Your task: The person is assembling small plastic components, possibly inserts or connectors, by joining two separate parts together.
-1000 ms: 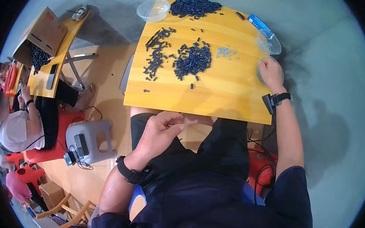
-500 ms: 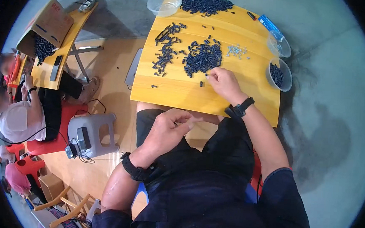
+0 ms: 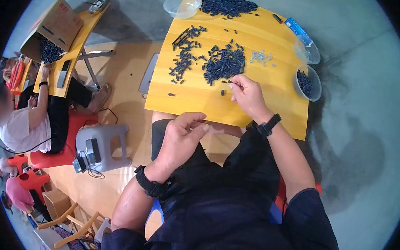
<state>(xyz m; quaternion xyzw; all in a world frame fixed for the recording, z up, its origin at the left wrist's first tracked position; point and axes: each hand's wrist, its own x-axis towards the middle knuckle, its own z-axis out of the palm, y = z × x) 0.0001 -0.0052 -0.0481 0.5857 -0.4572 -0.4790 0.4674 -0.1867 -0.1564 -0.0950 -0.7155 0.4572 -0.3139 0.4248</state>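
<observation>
My right hand (image 3: 247, 96) is over the yellow table (image 3: 192, 99), thumb and forefinger pinched on a small black cylindrical piece (image 3: 230, 82) at the near edge of a heap of black pieces (image 3: 224, 63). My left hand (image 3: 181, 135) hovers above my lap, just off the table's near edge. Its thumb and forefinger are bent together; whatever lies between them is too small or hidden to make out. A single black piece (image 3: 222, 92) lies left of my right hand. Silver screws (image 3: 260, 56) form a loose group right of the heap.
Looser black parts (image 3: 182, 62) spread left of the heap; a larger pile (image 3: 228, 5) covers the far edge. A clear bowl (image 3: 182, 7) stands far left, a tub of black pieces (image 3: 307, 84) right. At another table (image 3: 87, 31), a person sits by a carton (image 3: 59, 24).
My left hand has risen slightly toward the table edge. My right hand's fingers have shifted a little beside the heap. The other person's hand has reached forward to the carton's black pieces.
</observation>
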